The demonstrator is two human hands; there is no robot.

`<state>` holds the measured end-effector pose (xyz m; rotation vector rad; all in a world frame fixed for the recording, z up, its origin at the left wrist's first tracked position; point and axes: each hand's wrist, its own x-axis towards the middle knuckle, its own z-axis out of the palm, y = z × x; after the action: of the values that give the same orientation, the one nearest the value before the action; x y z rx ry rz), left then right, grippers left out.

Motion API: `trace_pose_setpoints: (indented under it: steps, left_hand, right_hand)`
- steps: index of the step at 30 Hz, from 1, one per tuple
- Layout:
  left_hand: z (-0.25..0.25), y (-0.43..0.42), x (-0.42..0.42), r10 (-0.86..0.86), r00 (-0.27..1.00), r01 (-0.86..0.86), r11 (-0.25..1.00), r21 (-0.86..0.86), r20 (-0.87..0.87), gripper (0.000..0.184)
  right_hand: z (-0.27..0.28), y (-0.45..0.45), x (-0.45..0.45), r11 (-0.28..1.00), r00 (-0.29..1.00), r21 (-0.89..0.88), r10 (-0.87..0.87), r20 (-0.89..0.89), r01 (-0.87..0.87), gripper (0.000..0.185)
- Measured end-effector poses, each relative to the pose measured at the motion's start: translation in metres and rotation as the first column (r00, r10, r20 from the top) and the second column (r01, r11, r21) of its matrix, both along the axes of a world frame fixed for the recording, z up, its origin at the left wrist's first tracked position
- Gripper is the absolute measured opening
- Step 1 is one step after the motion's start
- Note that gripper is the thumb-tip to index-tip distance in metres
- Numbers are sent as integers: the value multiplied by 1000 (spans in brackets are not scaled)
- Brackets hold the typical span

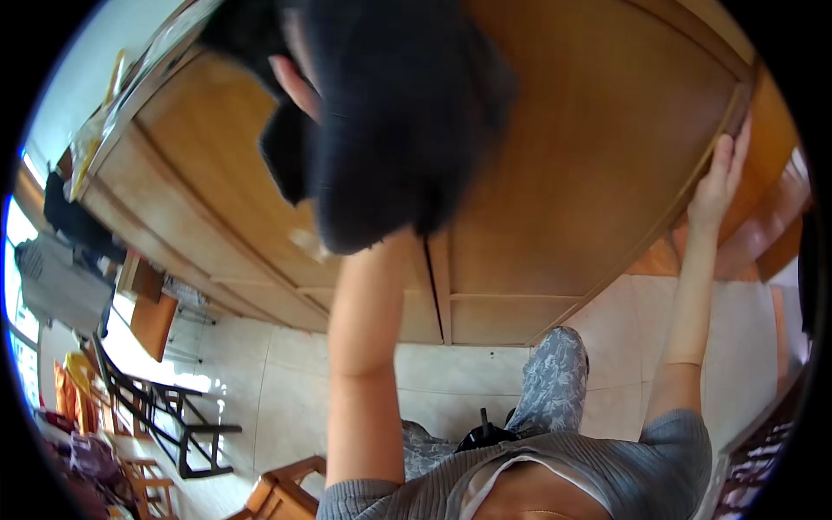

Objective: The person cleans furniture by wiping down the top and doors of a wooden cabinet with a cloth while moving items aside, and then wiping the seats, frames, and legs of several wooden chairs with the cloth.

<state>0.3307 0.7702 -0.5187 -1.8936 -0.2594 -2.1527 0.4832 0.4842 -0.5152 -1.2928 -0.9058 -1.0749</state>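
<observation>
A big wooden cupboard [589, 173] fills the upper centre of the frame; its inside is not visible. Before it, at top centre, a dark cloth [399, 121] hangs around the L hand [301, 91], which holds it; a few fingers show at the cloth's L edge, rest hidden, so cannot tell how tight. R hand [719, 178], far right, touches the cupboard's edge w/ fingers almost straight.

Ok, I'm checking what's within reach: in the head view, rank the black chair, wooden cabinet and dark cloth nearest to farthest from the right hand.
1. Wooden cabinet: its right edge is under the right hand.
2. Dark cloth: to the left.
3. Black chair: far left.
</observation>
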Motion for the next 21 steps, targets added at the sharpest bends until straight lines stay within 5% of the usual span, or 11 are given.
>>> trace_pose_setpoints:
  steps: [3,4,6,8,9,14,15,17,19,20,21]
  left_hand:
    - [-51,-76,11,121,973,-142,985,-96,-197,37]
    - [-84,-99,0,75,872,-130,988,-80,-484,38]
    - [-192,-110,14,-159,691,138,987,-87,-705,44]
    - [-182,-111,16,-388,434,334,907,-255,-813,49]
    - [-127,-110,8,-520,302,386,833,-397,-799,49]
    - [53,-122,47,-332,919,360,926,110,-213,63]
    - [62,-136,31,-184,911,246,961,129,-369,58]
    - [12,-137,62,-354,858,443,877,188,-372,52]
    - [-70,-148,61,-321,729,492,860,137,-605,56]
    - [-133,-149,72,-260,777,445,871,207,-573,51]
    - [-200,-143,76,-423,574,553,832,-49,-701,48]
  right_hand:
    - [2,1,-5,1000,999,-10,-15,42,15,49]
    - [2,2,-14,995,995,-30,-96,5,96,50]
    - [3,0,-10,998,997,-19,-59,46,60,50]
    - [4,0,-8,1000,998,-2,1,68,-1,50]
    - [5,-1,-7,999,997,-2,32,76,-32,49]
    - [0,-2,-6,990,990,-3,138,-32,-138,52]
    - [-12,-11,18,988,989,-41,149,-5,-149,51]
    - [-32,-25,54,988,990,-54,142,5,-141,49]
    - [-19,-14,26,998,998,13,55,-37,-55,48]
    - [-7,-5,5,999,998,51,-7,-65,11,48]
    - [-9,0,6,997,997,39,-63,-43,65,49]
